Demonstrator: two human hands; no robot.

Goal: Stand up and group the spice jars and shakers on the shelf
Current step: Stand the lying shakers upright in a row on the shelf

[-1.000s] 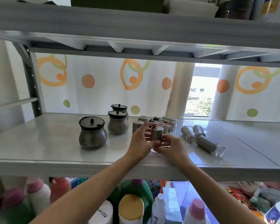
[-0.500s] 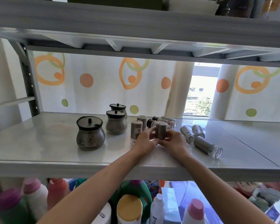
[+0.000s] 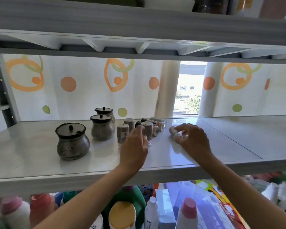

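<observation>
On the white shelf (image 3: 40, 156), three round metal pots with black lids stand at the left: a big one (image 3: 72, 141) and two smaller ones (image 3: 102, 128) (image 3: 105, 112). Two shakers (image 3: 122, 134) (image 3: 129, 123) stand upright beside them. A third shaker (image 3: 148, 131) also stands upright, and my left hand (image 3: 135, 146) touches its left side with relaxed fingers. Several small jars (image 3: 156, 125) lie on their sides behind it. My right hand (image 3: 191, 139) curls over a lying shaker (image 3: 172, 131), which is blurred and mostly hidden.
The shelf's right half (image 3: 238, 138) shows bare surface. Another shelf (image 3: 139, 22) runs close overhead. A patterned curtain (image 3: 68, 83) hangs behind, parted at a window. Bottles (image 3: 122, 214) and packets crowd the level below.
The shaker that both hands held now stands on the shelf by the other upright ones. My right hand left it and moved right onto a lying shaker.
</observation>
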